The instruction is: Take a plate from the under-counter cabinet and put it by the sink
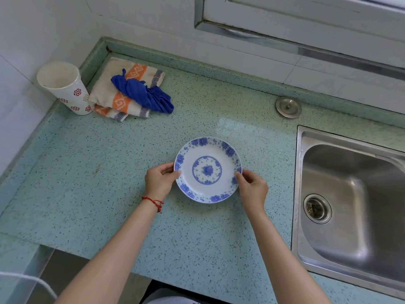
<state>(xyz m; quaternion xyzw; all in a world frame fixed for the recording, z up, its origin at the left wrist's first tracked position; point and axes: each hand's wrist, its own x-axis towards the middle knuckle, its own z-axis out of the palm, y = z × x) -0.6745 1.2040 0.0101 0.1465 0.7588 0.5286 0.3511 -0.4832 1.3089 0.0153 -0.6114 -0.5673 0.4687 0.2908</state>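
Observation:
A white plate (207, 161) with a blue flower rim and a blue centre medallion is over the green speckled counter (109, 183), left of the steel sink (355, 205). My left hand (159, 181) grips the plate's left rim, thumb on top. At the lower right rim my right hand (252, 187) holds it the same way. Whether the plate rests on the counter or hovers just above it, I cannot tell. The under-counter cabinet is out of view.
A white patterned cup (65, 88) stands in the back left corner. Beside it lies a folded orange-striped towel (122, 99) with a blue cloth (143, 94) on top. A round metal cap (288, 107) sits behind the sink. A tiled wall and a window frame (285, 31) bound the back.

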